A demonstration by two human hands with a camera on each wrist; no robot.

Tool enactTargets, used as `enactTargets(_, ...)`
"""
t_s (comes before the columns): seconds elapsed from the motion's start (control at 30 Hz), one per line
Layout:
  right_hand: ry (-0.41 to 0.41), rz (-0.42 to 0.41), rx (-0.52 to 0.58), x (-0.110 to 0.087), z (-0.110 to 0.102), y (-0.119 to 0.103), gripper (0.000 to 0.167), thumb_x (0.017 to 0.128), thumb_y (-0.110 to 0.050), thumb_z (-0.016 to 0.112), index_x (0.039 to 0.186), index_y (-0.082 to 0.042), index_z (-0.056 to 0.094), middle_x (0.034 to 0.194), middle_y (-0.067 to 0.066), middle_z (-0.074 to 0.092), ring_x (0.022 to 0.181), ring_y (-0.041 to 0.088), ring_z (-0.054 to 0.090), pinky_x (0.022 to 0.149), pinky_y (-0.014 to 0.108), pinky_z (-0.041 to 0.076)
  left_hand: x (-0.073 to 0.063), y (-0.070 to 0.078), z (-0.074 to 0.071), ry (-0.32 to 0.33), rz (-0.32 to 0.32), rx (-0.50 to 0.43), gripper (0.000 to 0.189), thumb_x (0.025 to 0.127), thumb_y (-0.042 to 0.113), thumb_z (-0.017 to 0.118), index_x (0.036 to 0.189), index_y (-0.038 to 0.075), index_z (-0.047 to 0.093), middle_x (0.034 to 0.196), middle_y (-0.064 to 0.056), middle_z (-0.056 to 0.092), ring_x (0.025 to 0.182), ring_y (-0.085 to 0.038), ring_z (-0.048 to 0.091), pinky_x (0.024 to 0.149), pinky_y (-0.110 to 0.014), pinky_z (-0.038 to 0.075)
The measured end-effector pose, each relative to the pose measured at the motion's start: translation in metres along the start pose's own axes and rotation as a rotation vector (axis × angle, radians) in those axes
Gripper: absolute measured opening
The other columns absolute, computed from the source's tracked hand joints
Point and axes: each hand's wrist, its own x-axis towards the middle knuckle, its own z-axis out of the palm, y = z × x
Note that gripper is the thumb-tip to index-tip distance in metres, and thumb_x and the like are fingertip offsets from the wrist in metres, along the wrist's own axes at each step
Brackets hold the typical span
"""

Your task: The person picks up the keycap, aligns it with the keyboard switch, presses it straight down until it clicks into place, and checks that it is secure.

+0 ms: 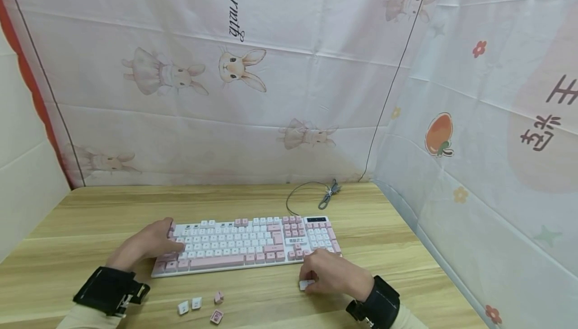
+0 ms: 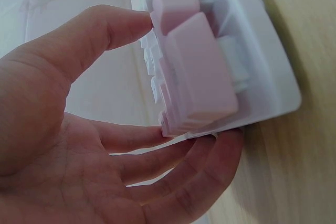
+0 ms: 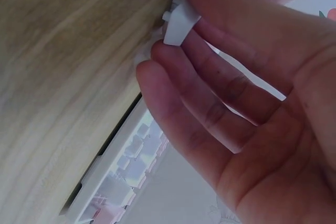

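A white and pink keyboard (image 1: 235, 245) lies across the table, with several bare spots showing in its top row. At its left end my left hand (image 1: 151, 241) grips it, the thumb over the keys and the other fingers at the side edge. In the left wrist view those fingers bend against the edge beside a pink key (image 2: 202, 72). My right hand (image 1: 334, 274) is just in front of the keyboard's right part. Between thumb and fingers it pinches a white keycap (image 3: 180, 23), held low near the table; whether a second one is there I cannot tell.
Two loose white keycaps (image 1: 196, 303) and two pink keycaps (image 1: 217, 316) lie on the wooden table (image 1: 262, 301) in front of the keyboard. A bundled grey cable (image 1: 328, 196) lies behind it. Printed cloth (image 1: 271, 108) hangs at the back and right.
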Motion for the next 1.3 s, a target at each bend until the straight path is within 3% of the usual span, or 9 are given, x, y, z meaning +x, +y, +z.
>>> enactTargets(1.3,0.037,0.021,0.003,-0.0013,-0.0068,0.0044,0.017,0.081,-0.009,0.085,0.096,-0.017,0.082,0.084,-0.013,0.073,0.072,-0.005,0.057,0.069,0.012,0.05,-0.002,-0.0003,-0.0023,-0.003,0.019,0.005,0.096,0.091,0.034,0.075,0.143,-0.029,0.025,0.145,-0.051,0.036,0.133,-0.065,0.04,0.108,-0.069,0.042)
